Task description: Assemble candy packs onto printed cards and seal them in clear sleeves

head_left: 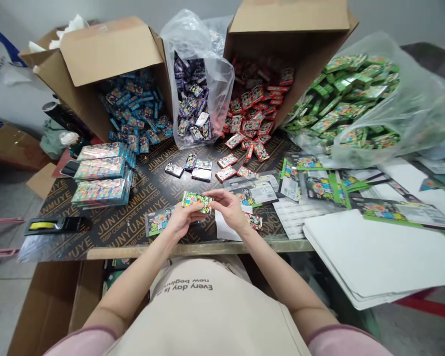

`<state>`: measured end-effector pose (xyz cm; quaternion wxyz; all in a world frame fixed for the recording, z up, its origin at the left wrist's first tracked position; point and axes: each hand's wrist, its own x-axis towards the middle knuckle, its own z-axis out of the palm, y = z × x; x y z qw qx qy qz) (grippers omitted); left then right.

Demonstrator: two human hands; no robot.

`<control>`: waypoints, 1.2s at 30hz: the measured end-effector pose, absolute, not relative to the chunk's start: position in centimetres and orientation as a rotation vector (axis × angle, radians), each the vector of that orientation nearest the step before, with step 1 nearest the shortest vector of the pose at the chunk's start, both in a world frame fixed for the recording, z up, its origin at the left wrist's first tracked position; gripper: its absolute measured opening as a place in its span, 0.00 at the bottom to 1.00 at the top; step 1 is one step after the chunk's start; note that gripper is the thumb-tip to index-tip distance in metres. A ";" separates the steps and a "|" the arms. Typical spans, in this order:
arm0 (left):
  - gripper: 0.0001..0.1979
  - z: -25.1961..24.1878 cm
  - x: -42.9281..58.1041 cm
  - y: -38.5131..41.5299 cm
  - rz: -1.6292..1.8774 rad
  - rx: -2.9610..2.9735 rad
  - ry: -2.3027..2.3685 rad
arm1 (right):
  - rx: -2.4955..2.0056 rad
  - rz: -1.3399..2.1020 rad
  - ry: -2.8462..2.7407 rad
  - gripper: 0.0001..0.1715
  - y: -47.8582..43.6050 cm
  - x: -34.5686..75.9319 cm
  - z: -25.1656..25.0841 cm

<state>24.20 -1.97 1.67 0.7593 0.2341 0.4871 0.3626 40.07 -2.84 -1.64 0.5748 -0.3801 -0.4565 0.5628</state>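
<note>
A small green printed box [191, 199] is held over the front part of the table. My left hand [185, 217] has its thumb on top of the box and its fingers beneath. At the box's right end, the fingertips of my right hand [228, 207] pinch it. Just beyond lie a few small purple boxes [202, 170] and several red boxes [226, 173]. On the table under my right hand is a white sheet [222, 225], with a red printed packet [255, 221] beside it. A green-and-black printed sleeve [157, 221] lies left of my left hand.
Behind stand a carton of blue boxes [133, 106], a clear bag of purple boxes [217, 89], a carton of red boxes [289, 24] and a bag of green boxes [344, 94]. Wrapped stacks [100, 173] and a tape dispenser [54, 225] sit left, white boards [385, 252] right.
</note>
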 end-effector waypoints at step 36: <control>0.55 -3.4 16.0 -1.4 0.454 2.182 1.183 | -1.054 1.184 -1.646 0.51 -3.9 40.3 -4.3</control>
